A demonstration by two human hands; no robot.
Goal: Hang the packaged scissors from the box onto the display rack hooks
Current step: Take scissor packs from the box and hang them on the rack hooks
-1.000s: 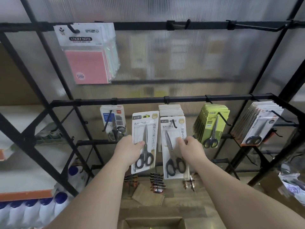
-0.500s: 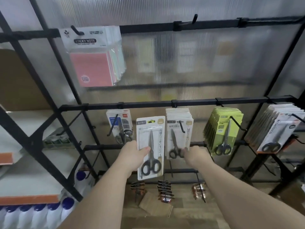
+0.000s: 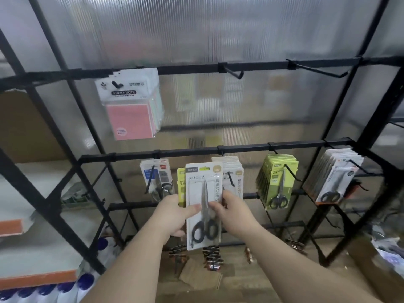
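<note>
Head view: left grip (image 3: 175,216) and right grip (image 3: 232,213) each pinch the scissors pack (image 3: 196,186).

pink sticky note packs (image 3: 131,110) hang before a ribbed translucent panel (image 3: 218,29); well below and left of them stand blue-capped bottles (image 3: 85,281).

Soft backlit daylight, motion blur, bowed edges.

Beyond the left hand (image 3: 175,213), a ribbed translucent wall panel (image 3: 218,29) is glowing with diffuse light. Below it, wooden floor (image 3: 240,287) is showing. Far left, white shelves (image 3: 43,248) are standing.
</note>
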